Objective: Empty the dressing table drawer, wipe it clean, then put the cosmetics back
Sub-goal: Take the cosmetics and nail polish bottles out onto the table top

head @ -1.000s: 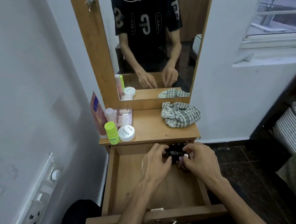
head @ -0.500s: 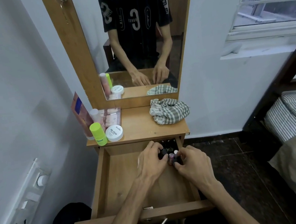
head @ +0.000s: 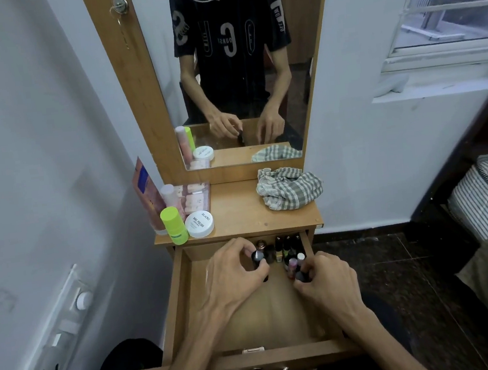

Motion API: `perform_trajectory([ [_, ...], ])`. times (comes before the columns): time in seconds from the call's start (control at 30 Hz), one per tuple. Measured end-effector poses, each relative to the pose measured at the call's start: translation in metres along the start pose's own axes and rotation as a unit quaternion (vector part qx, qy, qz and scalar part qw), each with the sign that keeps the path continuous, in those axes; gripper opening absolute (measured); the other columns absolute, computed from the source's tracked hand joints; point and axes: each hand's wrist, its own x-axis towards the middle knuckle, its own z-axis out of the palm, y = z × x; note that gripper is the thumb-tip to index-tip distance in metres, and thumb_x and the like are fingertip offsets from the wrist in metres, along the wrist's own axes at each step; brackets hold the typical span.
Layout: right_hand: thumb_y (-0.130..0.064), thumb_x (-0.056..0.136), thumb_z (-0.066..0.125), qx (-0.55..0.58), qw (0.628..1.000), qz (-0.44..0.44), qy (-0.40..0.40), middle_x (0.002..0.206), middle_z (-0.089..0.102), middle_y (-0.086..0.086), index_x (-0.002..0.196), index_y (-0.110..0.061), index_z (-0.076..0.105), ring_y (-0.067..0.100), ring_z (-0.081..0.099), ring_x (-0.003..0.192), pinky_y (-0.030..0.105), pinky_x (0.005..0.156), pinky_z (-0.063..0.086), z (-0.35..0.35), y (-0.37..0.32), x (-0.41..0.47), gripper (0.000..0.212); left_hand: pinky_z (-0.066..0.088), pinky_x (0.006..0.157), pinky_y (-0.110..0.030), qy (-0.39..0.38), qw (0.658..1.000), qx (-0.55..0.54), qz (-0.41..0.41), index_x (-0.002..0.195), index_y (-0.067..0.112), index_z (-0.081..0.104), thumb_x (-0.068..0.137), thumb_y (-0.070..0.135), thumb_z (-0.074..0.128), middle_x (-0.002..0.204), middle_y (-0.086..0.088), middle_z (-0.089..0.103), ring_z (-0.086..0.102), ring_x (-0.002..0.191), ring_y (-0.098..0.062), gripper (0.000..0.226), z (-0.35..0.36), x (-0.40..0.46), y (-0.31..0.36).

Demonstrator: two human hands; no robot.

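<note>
On the left of the tabletop (head: 240, 215) stand a pink tube (head: 147, 195), a green bottle (head: 174, 225), a white jar (head: 200, 224) and a flat pack (head: 195, 196) behind them. I take these for cosmetics already out of the drawer (head: 176, 297). Whether they came from it, I cannot tell.

The drawer is pulled open. Most of its floor is bare wood, and a cluster of small bottles (head: 285, 248) is left at its back right corner. The left hand (head: 234, 276) has its grip clamped on a dark bottle (head: 258, 257) just left of the cluster. The right hand (head: 325, 281) has its grip pinched on another small bottle (head: 300, 275) at the cluster's near edge.

On the right of the tabletop lies a checked cloth (head: 290, 190), crumpled and untouched by either hand.

My judgement: either emptying is partly done, with wiping and returning ahead, or the bottles are going back in. The bottles in hand and the idle cloth fit both; I lean toward emptying.
</note>
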Motion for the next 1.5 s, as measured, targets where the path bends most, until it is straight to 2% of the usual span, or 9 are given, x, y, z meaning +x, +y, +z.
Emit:
perform_trajectory([
  [0.23, -0.053, 0.063, 0.075, 0.098, 0.994, -0.044, 0.011, 0.062, 0.066, -0.018, 0.067, -0.032, 0.067, -0.002, 0.061, 0.059, 0.019, 0.051, 0.044, -0.055, -0.044, 0.024, 0.023, 0.048, 0.064, -0.019, 0.019, 0.999, 0.011, 0.045, 0.093, 0.029, 0.074, 0.075, 0.032, 0.072, 0.087, 0.016, 0.066, 0.058, 0.069, -0.001, 0.019, -0.039, 0.050, 0.012],
  [0.43, -0.040, 0.074, 0.079, 0.156, 0.982, -0.099, 0.049, 0.075, 0.071, -0.017, 0.085, -0.028, 0.080, -0.001, 0.064, 0.074, 0.026, 0.068, 0.057, -0.075, -0.089, 0.098, 0.017, 0.048, 0.071, -0.032, 0.011, 0.992, 0.119, 0.034, 0.095, 0.022, 0.078, 0.080, 0.027, 0.065, 0.095, 0.005, 0.072, 0.063, 0.083, -0.018, 0.020, -0.052, 0.116, 0.013],
  [0.63, -0.026, 0.079, 0.075, 0.094, 0.987, -0.124, 0.042, 0.074, 0.070, -0.007, 0.082, -0.022, 0.078, 0.014, 0.066, 0.076, 0.040, 0.073, 0.060, -0.070, -0.128, 0.163, 0.006, 0.049, 0.067, -0.039, -0.020, 0.983, 0.181, 0.009, 0.093, 0.013, 0.075, 0.083, 0.014, 0.059, 0.094, -0.010, 0.068, 0.065, 0.089, -0.037, 0.019, -0.044, 0.161, 0.005],
  [0.77, -0.023, 0.082, 0.074, 0.063, 0.988, -0.139, 0.030, 0.077, 0.071, -0.003, 0.085, -0.021, 0.076, 0.019, 0.067, 0.081, 0.043, 0.075, 0.060, -0.061, -0.138, 0.183, 0.004, 0.041, 0.066, -0.035, -0.011, 0.983, 0.185, 0.002, 0.094, 0.013, 0.076, 0.087, 0.014, 0.059, 0.095, -0.011, 0.069, 0.064, 0.091, -0.035, 0.018, -0.042, 0.179, -0.007],
  [0.87, -0.022, 0.081, 0.073, 0.055, 0.987, -0.148, 0.029, 0.077, 0.071, -0.002, 0.088, -0.019, 0.078, 0.021, 0.067, 0.079, 0.039, 0.074, 0.059, -0.056, -0.141, 0.193, 0.009, 0.048, 0.070, -0.038, -0.013, 0.983, 0.185, 0.004, 0.099, 0.015, 0.076, 0.088, 0.014, 0.061, 0.099, -0.010, 0.073, 0.065, 0.098, -0.035, 0.019, -0.042, 0.191, -0.011],
  [1.13, -0.022, 0.078, 0.072, 0.054, 0.987, -0.144, 0.051, 0.063, 0.063, -0.002, 0.064, -0.020, 0.060, 0.022, 0.057, 0.064, 0.030, 0.058, 0.038, -0.042, -0.143, 0.202, 0.018, 0.053, 0.079, -0.038, 0.012, 0.988, 0.154, 0.007, 0.113, 0.021, 0.075, 0.086, 0.013, 0.067, 0.112, -0.010, 0.076, 0.067, 0.107, -0.036, 0.029, -0.037, 0.199, -0.014],
  [1.27, -0.025, 0.080, 0.076, 0.066, 0.984, -0.156, 0.062, 0.073, 0.069, -0.004, 0.083, -0.022, 0.073, 0.018, 0.063, 0.072, 0.034, 0.064, 0.052, -0.042, -0.139, 0.201, 0.005, 0.054, 0.078, -0.039, 0.021, 0.987, 0.160, 0.019, 0.112, 0.020, 0.074, 0.085, 0.018, 0.068, 0.107, -0.008, 0.077, 0.068, 0.104, -0.034, 0.028, -0.038, 0.197, -0.013],
  [1.33, -0.025, 0.078, 0.079, 0.077, 0.982, -0.158, 0.067, 0.086, 0.073, -0.002, 0.098, -0.021, 0.076, 0.019, 0.066, 0.082, 0.036, 0.073, 0.056, -0.044, -0.133, 0.199, 0.021, 0.057, 0.080, -0.042, 0.016, 0.985, 0.166, 0.033, 0.112, 0.018, 0.073, 0.083, 0.019, 0.068, 0.108, -0.007, 0.076, 0.068, 0.105, -0.032, 0.029, -0.041, 0.196, -0.011],
  [1.5, -0.018, 0.076, 0.073, 0.079, 0.984, -0.143, 0.073, 0.086, 0.074, -0.007, 0.095, -0.023, 0.077, 0.017, 0.068, 0.084, 0.032, 0.075, 0.055, -0.054, -0.110, 0.179, 0.020, 0.055, 0.079, -0.046, 0.051, 0.985, 0.148, 0.077, 0.108, 0.016, 0.071, 0.083, 0.015, 0.065, 0.107, -0.003, 0.070, 0.066, 0.100, -0.029, 0.025, -0.051, 0.178, 0.001],
])
